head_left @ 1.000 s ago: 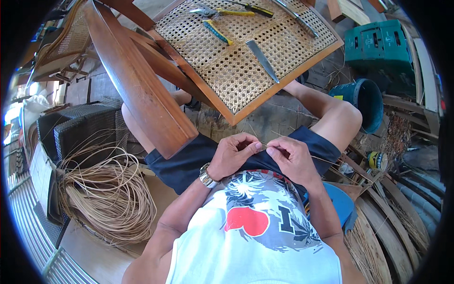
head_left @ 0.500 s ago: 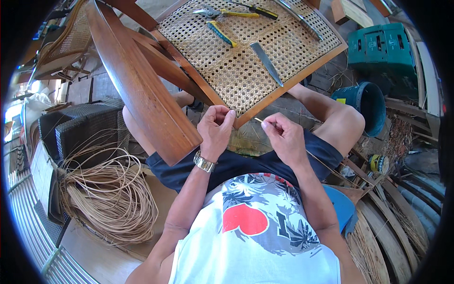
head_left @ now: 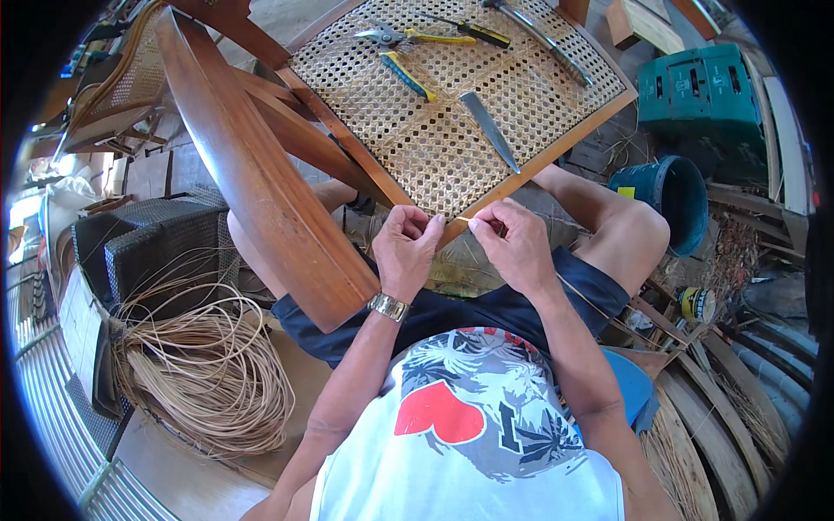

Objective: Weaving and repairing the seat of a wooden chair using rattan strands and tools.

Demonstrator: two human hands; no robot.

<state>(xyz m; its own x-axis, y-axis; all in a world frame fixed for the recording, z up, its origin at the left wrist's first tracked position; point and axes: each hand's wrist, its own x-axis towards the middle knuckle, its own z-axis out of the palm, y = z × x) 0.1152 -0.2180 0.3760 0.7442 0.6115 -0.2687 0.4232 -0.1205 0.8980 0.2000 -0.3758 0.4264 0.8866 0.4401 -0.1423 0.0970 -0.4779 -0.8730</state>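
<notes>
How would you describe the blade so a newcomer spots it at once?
Find the woven cane seat. Down and right from the pliers with yellow and teal handles lies the grey blade, its tip at the wooden frame. Of everything lying there, only it is one flat piece tapering to a point.

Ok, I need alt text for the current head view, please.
The left hand and right hand are close together at the near corner of a woven-cane chair seat, a thin pale strand between their fingertips. Yellow-handled cutters and a pointed metal blade lie on the seat; a coiled cane bundle sits at the person's left.
</notes>
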